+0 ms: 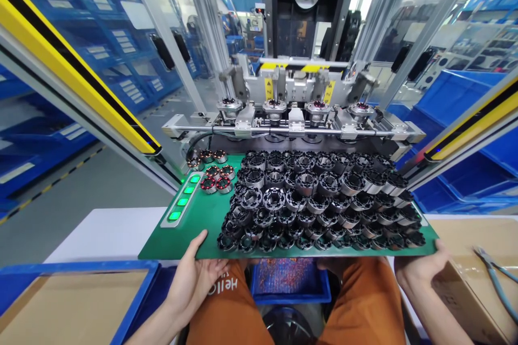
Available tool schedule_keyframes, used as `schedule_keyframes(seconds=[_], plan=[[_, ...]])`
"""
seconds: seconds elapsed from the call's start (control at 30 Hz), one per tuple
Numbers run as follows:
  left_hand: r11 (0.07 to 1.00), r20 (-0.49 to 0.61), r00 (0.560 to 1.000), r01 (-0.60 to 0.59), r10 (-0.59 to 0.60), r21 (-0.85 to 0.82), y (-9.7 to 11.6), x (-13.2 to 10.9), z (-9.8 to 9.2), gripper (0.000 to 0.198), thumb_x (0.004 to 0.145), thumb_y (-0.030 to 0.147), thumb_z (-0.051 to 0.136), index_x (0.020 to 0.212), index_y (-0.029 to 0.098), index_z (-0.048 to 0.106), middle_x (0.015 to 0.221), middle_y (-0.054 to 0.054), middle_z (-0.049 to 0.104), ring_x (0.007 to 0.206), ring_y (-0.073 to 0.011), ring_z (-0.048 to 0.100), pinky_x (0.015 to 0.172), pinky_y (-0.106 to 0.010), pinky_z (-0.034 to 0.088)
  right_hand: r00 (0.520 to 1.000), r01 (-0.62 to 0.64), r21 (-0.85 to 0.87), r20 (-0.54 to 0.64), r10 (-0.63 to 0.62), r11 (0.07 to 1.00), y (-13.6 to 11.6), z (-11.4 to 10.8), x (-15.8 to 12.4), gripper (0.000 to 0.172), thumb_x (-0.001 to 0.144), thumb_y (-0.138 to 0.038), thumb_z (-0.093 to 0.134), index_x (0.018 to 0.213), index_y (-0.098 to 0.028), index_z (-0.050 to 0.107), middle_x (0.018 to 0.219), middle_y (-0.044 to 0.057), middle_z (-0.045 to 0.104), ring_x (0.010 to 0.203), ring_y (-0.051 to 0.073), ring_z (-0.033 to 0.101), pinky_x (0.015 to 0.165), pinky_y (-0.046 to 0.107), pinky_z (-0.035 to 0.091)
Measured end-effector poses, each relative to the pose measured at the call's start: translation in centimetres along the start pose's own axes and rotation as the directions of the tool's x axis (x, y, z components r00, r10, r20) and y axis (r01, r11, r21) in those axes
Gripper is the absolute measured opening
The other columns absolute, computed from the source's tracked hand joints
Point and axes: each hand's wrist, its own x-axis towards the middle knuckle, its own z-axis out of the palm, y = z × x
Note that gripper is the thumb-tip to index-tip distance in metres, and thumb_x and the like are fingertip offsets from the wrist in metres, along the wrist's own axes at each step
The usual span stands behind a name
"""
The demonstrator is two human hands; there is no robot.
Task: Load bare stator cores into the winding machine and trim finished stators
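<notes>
My left hand [198,269] is at the front edge of a green worktop [174,242], thumb on top and fingers curled below. At its front right corner, my right hand [423,267] grips the edge, its fingers partly hidden underneath. Between and beyond the hands, many bare motor stator cores [307,183] with black insulators stand stacked in rows. To their left sits a small group of stators wound with copper wire [218,172]. Neither hand touches a stator.
Behind the worktop stands a winding machine [295,113] with several stators in its holders. A strip of green-lit buttons [182,202] lies at left. Yellow posts [81,70] flank both sides. Below is a blue bin [291,297] with coloured scraps; pliers [496,275] lie on a carton [465,291] at right.
</notes>
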Motion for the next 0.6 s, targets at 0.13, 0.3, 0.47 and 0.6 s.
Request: schedule_keyframes(seconds=[0.13, 0.3, 0.47, 0.6], plan=[[1.0, -0.011, 1.0, -0.004, 0.004, -0.01, 0.0, 0.16, -0.03, 0.021, 0.088, 0.035, 0.074, 0.082, 0.02, 0.061, 0.057, 0.001, 0.049, 0.048, -0.0165, 0.046, 0.053, -0.034, 0.058, 1.0, -0.012, -0.01, -0.001, 0.012, 1.0, 0.0, -0.03, 0.08, 0.044, 0.071, -0.055, 0.059, 0.099, -0.023, 0.066, 0.1, 0.0, 0.069, 0.093, 0.022, 0.061, 0.067, 0.031, 0.048], [1.0, -0.009, 1.0, 0.011, -0.011, -0.01, -0.05, 0.29, -0.2, 0.018, 0.087, 0.033, 0.075, 0.093, 0.018, 0.068, 0.054, 0.003, 0.047, 0.048, -0.0168, 0.047, 0.055, -0.032, 0.057, 1.0, -0.024, 0.0, 0.019, 0.024, 1.0, -0.06, -0.19, 0.13, 0.043, 0.07, -0.054, 0.059, 0.099, -0.023, 0.066, 0.102, -0.001, 0.069, 0.088, 0.021, 0.061, 0.066, 0.032, 0.05], [1.0, -0.012, 1.0, 0.01, -0.01, 0.001, 0.06, 0.06, 0.06, 0.017, 0.089, 0.034, 0.072, 0.095, 0.018, 0.069, 0.053, 0.003, 0.046, 0.047, -0.0171, 0.046, 0.055, -0.032, 0.057, 1.0, -0.013, -0.005, 0.028, 0.014, 1.0, -0.02, -0.23, 0.2, 0.044, 0.068, -0.054, 0.06, 0.099, -0.024, 0.066, 0.102, -0.002, 0.069, 0.087, 0.019, 0.061, 0.071, 0.032, 0.052], [1.0, -0.014, 1.0, 0.007, -0.007, 0.007, 0.04, 0.06, -0.02, 0.016, 0.091, 0.034, 0.07, 0.093, 0.018, 0.067, 0.054, 0.002, 0.047, 0.049, -0.018, 0.048, 0.054, -0.032, 0.057, 1.0, 0.003, 0.0, 0.002, -0.003, 1.0, -0.08, 0.11, -0.03, 0.044, 0.069, -0.055, 0.059, 0.098, -0.023, 0.065, 0.099, -0.001, 0.068, 0.094, 0.02, 0.062, 0.07, 0.03, 0.05]])
